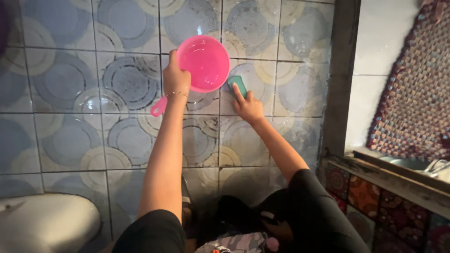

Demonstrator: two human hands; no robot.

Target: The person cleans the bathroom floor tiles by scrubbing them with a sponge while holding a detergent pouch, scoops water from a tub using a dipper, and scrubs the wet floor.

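Fingers of the left hand (176, 77) are wrapped tight on a pink plastic dipper (204, 63), held up against the tiled wall (70, 93). Just beside it, the right hand (248, 107) presses a green sponge (238, 85) flat on the tiles, fingers stretched over it.

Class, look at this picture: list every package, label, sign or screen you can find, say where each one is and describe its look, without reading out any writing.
None in view: no package, label, sign or screen.
Left hand: holds a round pink scoop with a handle.
Right hand: presses a green sponge on the patterned wall tiles.
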